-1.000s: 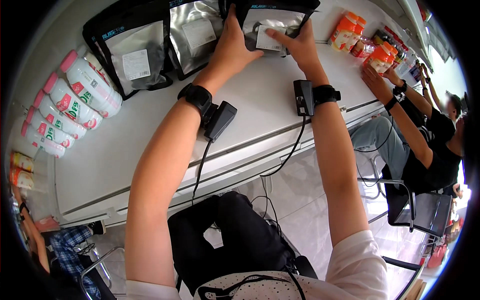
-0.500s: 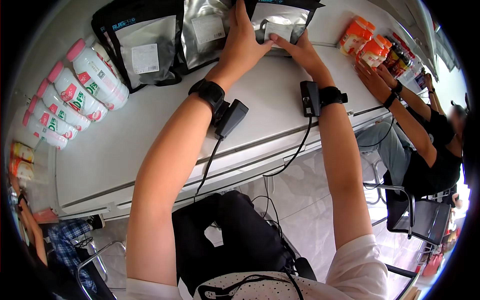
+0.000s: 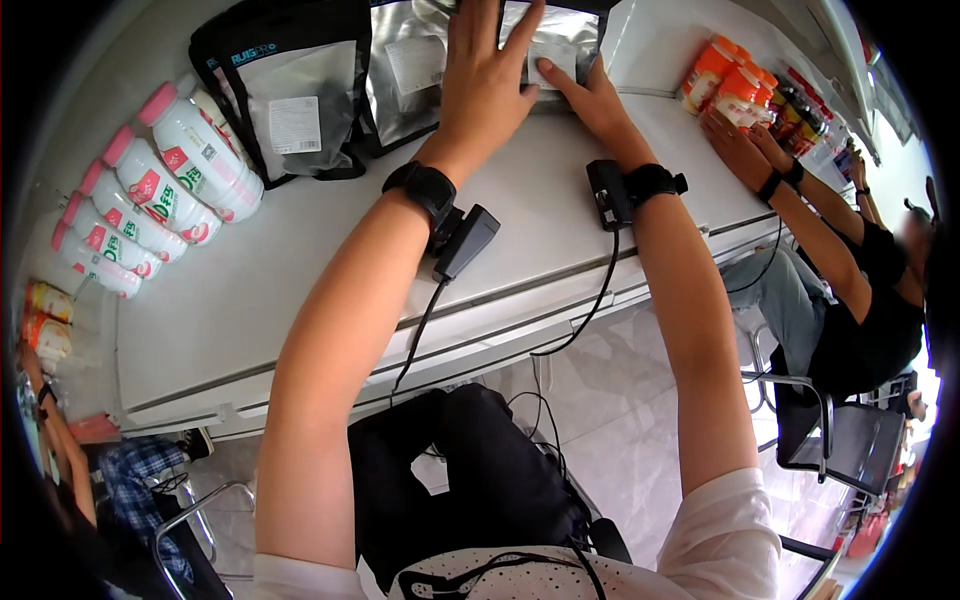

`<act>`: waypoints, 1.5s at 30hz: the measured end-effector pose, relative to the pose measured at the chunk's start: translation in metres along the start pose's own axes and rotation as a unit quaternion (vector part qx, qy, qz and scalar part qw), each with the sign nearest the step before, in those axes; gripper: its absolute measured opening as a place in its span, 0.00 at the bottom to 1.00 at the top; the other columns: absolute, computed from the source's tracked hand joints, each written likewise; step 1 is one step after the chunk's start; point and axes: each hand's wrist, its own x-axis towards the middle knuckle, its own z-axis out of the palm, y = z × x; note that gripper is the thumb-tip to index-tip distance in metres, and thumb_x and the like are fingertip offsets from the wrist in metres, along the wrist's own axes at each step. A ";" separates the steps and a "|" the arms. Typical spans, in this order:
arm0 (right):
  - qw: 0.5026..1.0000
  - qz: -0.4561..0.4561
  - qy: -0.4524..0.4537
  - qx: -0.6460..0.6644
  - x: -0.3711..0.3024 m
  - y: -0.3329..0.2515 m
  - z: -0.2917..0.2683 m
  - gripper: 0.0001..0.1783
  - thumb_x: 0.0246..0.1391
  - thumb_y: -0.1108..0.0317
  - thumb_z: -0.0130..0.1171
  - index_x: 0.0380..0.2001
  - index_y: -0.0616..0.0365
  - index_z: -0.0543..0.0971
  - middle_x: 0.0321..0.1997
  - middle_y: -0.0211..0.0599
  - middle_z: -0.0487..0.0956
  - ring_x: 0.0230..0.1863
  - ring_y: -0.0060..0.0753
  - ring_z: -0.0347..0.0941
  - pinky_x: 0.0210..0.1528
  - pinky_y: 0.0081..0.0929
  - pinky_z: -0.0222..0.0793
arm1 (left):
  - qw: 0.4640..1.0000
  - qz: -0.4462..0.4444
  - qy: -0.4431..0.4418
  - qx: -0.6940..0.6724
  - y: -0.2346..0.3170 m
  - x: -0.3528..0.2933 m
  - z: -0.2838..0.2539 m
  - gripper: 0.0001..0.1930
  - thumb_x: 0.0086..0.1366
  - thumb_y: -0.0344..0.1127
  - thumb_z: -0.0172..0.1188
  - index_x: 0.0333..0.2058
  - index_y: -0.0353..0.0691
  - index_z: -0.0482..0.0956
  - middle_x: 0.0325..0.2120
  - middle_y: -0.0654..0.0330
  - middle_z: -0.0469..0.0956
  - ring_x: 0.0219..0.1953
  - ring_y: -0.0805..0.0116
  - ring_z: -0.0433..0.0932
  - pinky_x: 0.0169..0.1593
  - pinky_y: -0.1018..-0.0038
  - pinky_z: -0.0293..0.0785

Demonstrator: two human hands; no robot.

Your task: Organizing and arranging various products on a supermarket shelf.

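Three zip pouches with black borders and white labels stand in a row at the far side of the white table. These are a left pouch [image 3: 335, 85], a silver middle pouch [image 3: 388, 105] and a silver right pouch [image 3: 575, 25]. My left hand [image 3: 485, 95] is open, its fingers spread over the edges where the middle and right pouches meet. The tips of some of its fingers are cut off by the top of the picture. My right hand [image 3: 595, 105] is closed on the right pouch, thumb across its label and fingers at its right edge.
Several white bottles with pink caps [image 3: 200, 150] stand in a row at the left. Orange-capped bottles [image 3: 735, 85] stand at the far right, near a co-worker's hands [image 3: 740, 150]. Cables [image 3: 610, 290] hang from my wrist devices over the table's front edge.
My left hand has spread its fingers and turned flatter over the pouches. The right pouch and my right hand have shifted slightly left.
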 end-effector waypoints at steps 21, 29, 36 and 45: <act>0.947 0.207 0.025 0.245 0.013 0.025 -0.024 0.16 0.66 0.68 0.50 0.52 0.63 0.76 0.46 0.36 0.81 0.43 0.29 0.77 0.46 0.24 0.72 | 0.977 0.007 -0.181 0.115 -0.005 -0.004 -0.004 0.33 0.52 0.38 0.71 0.58 0.41 0.75 0.67 0.46 0.59 0.71 0.44 0.51 0.72 0.41 0.41; 0.975 0.147 0.076 0.146 0.021 0.045 -0.029 0.19 0.64 0.71 0.53 0.56 0.67 0.71 0.47 0.41 0.80 0.45 0.28 0.76 0.47 0.25 0.71 | 0.976 -0.008 -0.188 0.111 -0.003 -0.005 -0.004 0.35 0.52 0.40 0.71 0.60 0.41 0.73 0.67 0.46 0.58 0.72 0.45 0.50 0.73 0.43 0.40; 0.930 0.150 0.334 0.017 0.025 0.043 -0.042 0.15 0.62 0.67 0.55 0.50 0.59 0.75 0.47 0.42 0.81 0.47 0.36 0.76 0.50 0.30 0.71 | 0.976 -0.019 -0.187 0.109 -0.005 -0.005 0.001 0.35 0.53 0.41 0.71 0.60 0.41 0.73 0.67 0.46 0.59 0.72 0.46 0.50 0.73 0.44 0.40; 0.823 0.192 0.525 0.099 0.017 0.024 -0.057 0.20 0.58 0.70 0.46 0.52 0.64 0.70 0.55 0.47 0.76 0.52 0.44 0.74 0.54 0.34 0.67 | 0.978 -0.020 -0.171 0.120 -0.006 -0.006 0.002 0.34 0.52 0.42 0.71 0.59 0.42 0.73 0.66 0.46 0.62 0.71 0.47 0.53 0.73 0.46 0.41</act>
